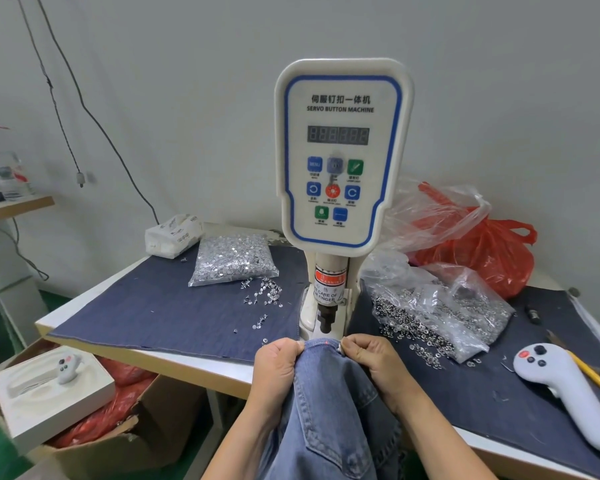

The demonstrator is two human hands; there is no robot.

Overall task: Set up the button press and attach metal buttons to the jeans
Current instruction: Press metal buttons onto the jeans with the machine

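I saw the faded blue denim jeans (326, 403) drawn up to the white servo button press (340, 161), their waistband under its black punch (326, 322), probably to line up the red light spot. The left hand (278, 368), at nine o'clock, pinched the waistband with curled fingers; the right hand (378, 362), at three o'clock, pinched it beside a silver metal button (340, 348).

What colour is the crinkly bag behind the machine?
The crinkly bag is red, seen in the head view.
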